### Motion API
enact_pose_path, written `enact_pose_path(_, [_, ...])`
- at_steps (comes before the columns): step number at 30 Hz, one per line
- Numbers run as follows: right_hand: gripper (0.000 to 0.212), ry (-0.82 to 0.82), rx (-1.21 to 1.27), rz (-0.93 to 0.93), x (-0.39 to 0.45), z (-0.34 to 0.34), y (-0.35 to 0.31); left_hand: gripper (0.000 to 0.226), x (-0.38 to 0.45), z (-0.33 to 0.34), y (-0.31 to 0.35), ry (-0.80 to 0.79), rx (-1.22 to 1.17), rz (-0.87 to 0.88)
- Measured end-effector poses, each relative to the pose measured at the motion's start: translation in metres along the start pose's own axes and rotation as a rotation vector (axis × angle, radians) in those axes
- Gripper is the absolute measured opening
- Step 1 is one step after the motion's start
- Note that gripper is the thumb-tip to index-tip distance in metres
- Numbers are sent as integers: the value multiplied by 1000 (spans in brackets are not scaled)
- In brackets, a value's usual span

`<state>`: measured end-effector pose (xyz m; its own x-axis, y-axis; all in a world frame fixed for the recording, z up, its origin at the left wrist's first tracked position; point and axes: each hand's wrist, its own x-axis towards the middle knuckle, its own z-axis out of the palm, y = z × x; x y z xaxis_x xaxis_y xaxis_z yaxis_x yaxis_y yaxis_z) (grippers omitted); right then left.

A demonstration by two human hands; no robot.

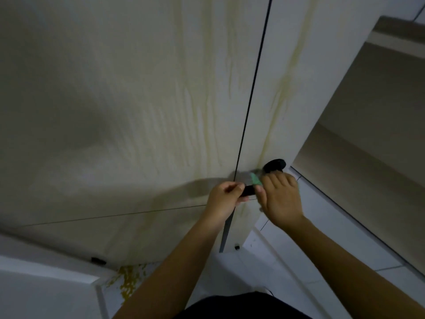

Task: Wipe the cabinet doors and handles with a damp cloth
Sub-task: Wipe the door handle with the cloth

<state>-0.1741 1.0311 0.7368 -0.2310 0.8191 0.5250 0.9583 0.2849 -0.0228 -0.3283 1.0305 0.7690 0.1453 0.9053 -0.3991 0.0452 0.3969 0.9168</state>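
Left hand (226, 194) grips the black knob (248, 191) – right hand (281, 196) just beside it holds a green cloth (254, 179)

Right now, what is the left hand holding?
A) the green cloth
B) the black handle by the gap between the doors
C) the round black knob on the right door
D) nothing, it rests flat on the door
B: the left hand pinches the black handle beside the door gap, while the right hand holds the green cloth against it; the round knob stands free above.
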Motion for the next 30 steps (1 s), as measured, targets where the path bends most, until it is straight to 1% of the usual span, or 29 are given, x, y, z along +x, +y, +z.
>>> enact_pose_path(1, [58,-15,15,78,-4,0,1,19,2,-1,-1,1,1,0])
enact_pose_path(2, [55,-15,45,206,-8,2,-5,15,4,-1,-1,-1,3,2])
enact_pose_path(3, [52,-8,83,356,-9,7,-17,10,5,-2,0,-7,3,1])
enact_pose_path(4, [54,19,125,514,-8,11,-30,6,7,-2,0,-13,2,1])
enact_pose_path(5, [57,43,174,643,-4,13,-42,6,8,-2,0,-16,3,6])
enact_pose_path(7, [58,49,287,817,11,8,-49,12,11,-2,0,-19,19,13])
enact_pose_path(9, [54,-58,393,983,28,-1,-36,14,11,-2,0,-19,32,13])
enact_pose_path(11, [43,-191,418,1107,40,-4,-17,6,12,-2,0,-13,15,12])
enact_pose_path(12, [43,-275,419,1118,44,-8,-9,3,12,-2,2,-11,-8,8])
enact_pose_path(13, [47,-342,433,1107,48,-11,-1,2,13,-2,2,-9,-28,8])
enact_pose_path(15, [56,-394,509,1111,50,-20,11,2,16,-2,3,-12,-37,0])
enact_pose_path(17, [60,-335,598,1181,48,-22,14,4,17,-2,2,-22,-31,6])
enact_pose_path(18, [57,-278,622,1206,47,-21,11,4,18,-2,2,-22,-30,10])
enact_pose_path(19, [49,-200,645,1228,45,-21,2,3,20,-2,2,-22,-33,14])
enact_pose_path(21, [34,-13,744,1313,42,-15,-20,4,22,-2,1,-19,-19,24])
enact_pose_path(23, [31,88,828,1400,42,-12,-33,4,24,-3,-1,-20,29,20])
enact_pose_path(25, [30,91,794,1418,43,-12,-29,4,23,-5,-2,-46,24,17])
enact_pose_path(28, [50,36,731,1361,43,-20,-9,10,24,-8,0,-77,-8,25])
enact_pose_path(30, [51,33,707,1383,45,-19,-8,11,26,-7,1,-67,-28,33])
